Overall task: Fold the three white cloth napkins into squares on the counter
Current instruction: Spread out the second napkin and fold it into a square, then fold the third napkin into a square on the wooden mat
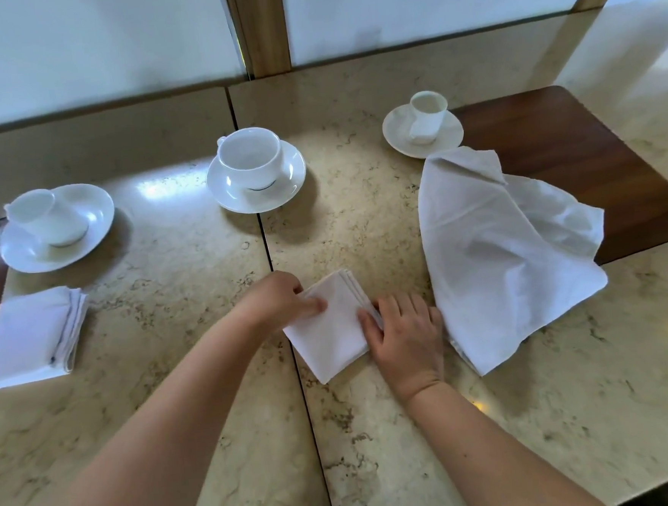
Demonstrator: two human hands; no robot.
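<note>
Left hand (284, 297) at centre of frame, fingers curled, right hand (405, 336) just lower right, fingers flat, both forearms bare

I find nothing to read from here — no words, labels, brand marks or numbers on any surface in view.
</note>
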